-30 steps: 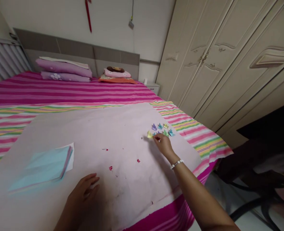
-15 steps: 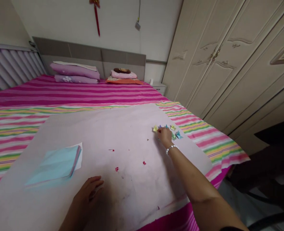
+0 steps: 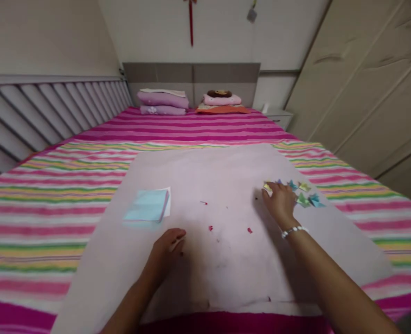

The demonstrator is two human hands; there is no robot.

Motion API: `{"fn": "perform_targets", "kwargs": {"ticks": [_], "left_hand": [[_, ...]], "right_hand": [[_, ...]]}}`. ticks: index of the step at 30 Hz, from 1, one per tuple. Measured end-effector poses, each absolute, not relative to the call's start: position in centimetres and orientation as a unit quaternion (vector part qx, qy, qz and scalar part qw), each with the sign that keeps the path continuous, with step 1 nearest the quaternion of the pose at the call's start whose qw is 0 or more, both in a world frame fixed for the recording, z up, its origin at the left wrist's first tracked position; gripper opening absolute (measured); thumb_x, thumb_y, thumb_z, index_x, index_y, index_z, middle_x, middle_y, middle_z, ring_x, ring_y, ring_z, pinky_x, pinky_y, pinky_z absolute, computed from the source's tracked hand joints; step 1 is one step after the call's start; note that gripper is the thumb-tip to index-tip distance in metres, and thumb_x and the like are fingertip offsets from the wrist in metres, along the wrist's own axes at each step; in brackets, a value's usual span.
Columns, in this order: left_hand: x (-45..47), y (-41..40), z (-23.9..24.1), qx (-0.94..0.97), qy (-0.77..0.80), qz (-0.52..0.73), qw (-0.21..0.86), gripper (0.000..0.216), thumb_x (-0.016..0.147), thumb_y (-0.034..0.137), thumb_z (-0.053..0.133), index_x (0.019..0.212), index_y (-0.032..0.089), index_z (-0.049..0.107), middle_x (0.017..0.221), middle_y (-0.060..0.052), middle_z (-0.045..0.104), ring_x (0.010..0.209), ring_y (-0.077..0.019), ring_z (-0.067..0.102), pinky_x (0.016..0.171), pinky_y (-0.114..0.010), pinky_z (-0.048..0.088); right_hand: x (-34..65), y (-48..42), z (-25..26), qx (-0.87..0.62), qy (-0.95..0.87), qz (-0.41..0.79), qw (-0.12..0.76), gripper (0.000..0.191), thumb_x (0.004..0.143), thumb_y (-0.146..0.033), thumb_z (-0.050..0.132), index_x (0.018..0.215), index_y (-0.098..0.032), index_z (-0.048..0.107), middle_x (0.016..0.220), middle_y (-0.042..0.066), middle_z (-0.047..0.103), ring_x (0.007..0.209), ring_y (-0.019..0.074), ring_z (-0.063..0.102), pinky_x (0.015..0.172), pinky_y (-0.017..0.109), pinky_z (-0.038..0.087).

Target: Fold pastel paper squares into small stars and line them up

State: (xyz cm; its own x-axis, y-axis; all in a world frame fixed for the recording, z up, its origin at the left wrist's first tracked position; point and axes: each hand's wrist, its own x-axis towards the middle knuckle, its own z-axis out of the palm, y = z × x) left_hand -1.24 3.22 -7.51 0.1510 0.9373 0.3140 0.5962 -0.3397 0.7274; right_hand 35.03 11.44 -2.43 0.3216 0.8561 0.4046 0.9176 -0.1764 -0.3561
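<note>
My right hand (image 3: 279, 200), with a white bead bracelet (image 3: 295, 231) at the wrist, is over the near side of a group of small folded-paper figures. Its fingers are apart and partly cover some of them. A yellow figure (image 3: 267, 186) shows at the fingertips; a light blue one (image 3: 316, 201) and a green one (image 3: 302, 199) stand right of the hand. My left hand (image 3: 168, 245) hovers low over the white sheet (image 3: 222, 169), fingers loosely bent and apart, holding nothing I can see. Just beyond it lies a stack of light blue paper squares (image 3: 146, 205).
Small red scraps (image 3: 249, 230) and a thin red-tipped piece (image 3: 204, 202) are scattered mid-sheet. The sheet covers a striped bedspread (image 3: 52, 208). Folded purple bedding (image 3: 163, 99) and a pink pile (image 3: 222, 99) sit by the headboard (image 3: 174, 72). A wardrobe (image 3: 365, 83) stands to the right.
The view has turned right-to-left across the room, so the bed sits more centrally. My right fingers, bunched at the paper figures before, are now spread. The left hand stays near the blue stack.
</note>
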Motion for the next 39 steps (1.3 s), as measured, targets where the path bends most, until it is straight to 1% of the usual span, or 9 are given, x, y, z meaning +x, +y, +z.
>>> {"fn": "perform_targets", "kwargs": {"ticks": [3,6,9,12,15,19,24,32,39], "left_hand": [[-3.1,4.4,-6.4,0.706,0.564,0.395,0.164,0.02,0.083,0.031,0.054,0.092,0.022,0.069,0.095,-0.004,0.073,0.09,-0.0195,0.069,0.084,-0.034,0.057],[-5.6,6.2,-6.3,0.686,0.587,0.418,0.102,0.023,0.083,0.032,0.052,0.094,0.021,0.069,0.099,-0.006,0.073,0.096,-0.0225,0.067,0.091,-0.039,0.054],[-7.9,8.2,-6.9,0.677,0.599,0.42,0.079,0.028,0.084,0.035,0.05,0.097,0.018,0.068,0.108,-0.011,0.07,0.11,-0.0268,0.062,0.101,-0.047,0.046],[-9.4,9.7,-7.8,0.674,0.609,0.413,0.069,0.034,0.081,0.042,0.057,0.102,0.016,0.066,0.118,-0.015,0.066,0.122,-0.0308,0.054,0.107,-0.052,0.039],[-10.0,10.3,-9.0,0.673,0.616,0.402,0.075,0.048,0.076,0.048,0.064,0.112,0.016,0.062,0.129,-0.016,0.06,0.128,-0.0332,0.048,0.106,-0.054,0.039],[-10.3,10.3,-10.5,0.677,0.612,0.399,0.088,0.057,0.073,0.053,0.067,0.115,0.015,0.06,0.13,-0.017,0.058,0.126,-0.0331,0.05,0.106,-0.053,0.039],[-10.4,10.2,-11.1,0.68,0.603,0.405,0.1,0.057,0.076,0.052,0.064,0.119,0.016,0.058,0.131,-0.016,0.058,0.127,-0.0303,0.05,0.108,-0.051,0.038],[-10.3,9.9,-11.3,0.662,0.608,0.422,0.119,0.042,0.086,0.04,0.055,0.123,0.02,0.057,0.132,-0.011,0.059,0.127,-0.026,0.05,0.108,-0.049,0.039],[-10.0,9.8,-11.1,0.626,0.637,0.432,0.126,0.036,0.089,0.034,0.048,0.12,0.02,0.061,0.126,-0.011,0.064,0.119,-0.0255,0.057,0.103,-0.047,0.045]], "right_hand": [[31.1,9.6,-3.9,-0.694,-0.635,-0.013,0.338,0.021,0.086,-0.02,0.052,0.1,-0.015,0.067,0.101,0.016,0.067,0.103,0.033,0.055,0.092,0.049,0.041],[26.2,7.7,-5.7,-0.625,-0.68,0.032,0.381,0.016,0.086,-0.023,0.052,0.091,-0.019,0.067,0.095,0.012,0.069,0.093,0.0284,0.058,0.088,0.044,0.046],[21.4,6.4,-7.1,-0.565,-0.714,0.072,0.408,0.014,0.087,-0.022,0.053,0.089,-0.022,0.066,0.094,0.008,0.069,0.094,0.0255,0.058,0.084,0.04,0.049],[17.7,5.9,-7.9,-0.481,-0.741,0.131,0.449,0.014,0.087,-0.018,0.054,0.093,-0.019,0.067,0.099,0.011,0.068,0.095,0.0255,0.057,0.085,0.042,0.048],[15.0,6.3,-8.3,-0.431,-0.78,0.15,0.429,0.02,0.086,-0.014,0.054,0.099,-0.018,0.068,0.106,0.011,0.067,0.099,0.0255,0.055,0.089,0.043,0.047],[12.5,7.7,-8.2,-0.413,-0.814,0.149,0.381,0.027,0.085,-0.013,0.056,0.109,-0.018,0.067,0.115,0.012,0.065,0.106,0.0266,0.052,0.093,0.045,0.045],[10.0,9.4,-7.8,-0.411,-0.83,0.154,0.343,0.033,0.087,-0.014,0.054,0.118,-0.018,0.064,0.122,0.014,0.062,0.111,0.0267,0.05,0.094,0.044,0.043],[8.2,10.8,-8.8,-0.426,-0.819,0.149,0.354,0.033,0.091,-0.015,0.051,0.118,-0.024,0.065,0.125,0.012,0.06,0.109,0.026,0.05,0.091,0.043,0.042],[8.6,10.4,-9.6,-0.419,-0.816,0.152,0.368,0.035,0.089,-0.012,0.05,0.118,-0.025,0.065,0.127,0.01,0.058,0.112,0.0258,0.049,0.093,0.043,0.041]]}}
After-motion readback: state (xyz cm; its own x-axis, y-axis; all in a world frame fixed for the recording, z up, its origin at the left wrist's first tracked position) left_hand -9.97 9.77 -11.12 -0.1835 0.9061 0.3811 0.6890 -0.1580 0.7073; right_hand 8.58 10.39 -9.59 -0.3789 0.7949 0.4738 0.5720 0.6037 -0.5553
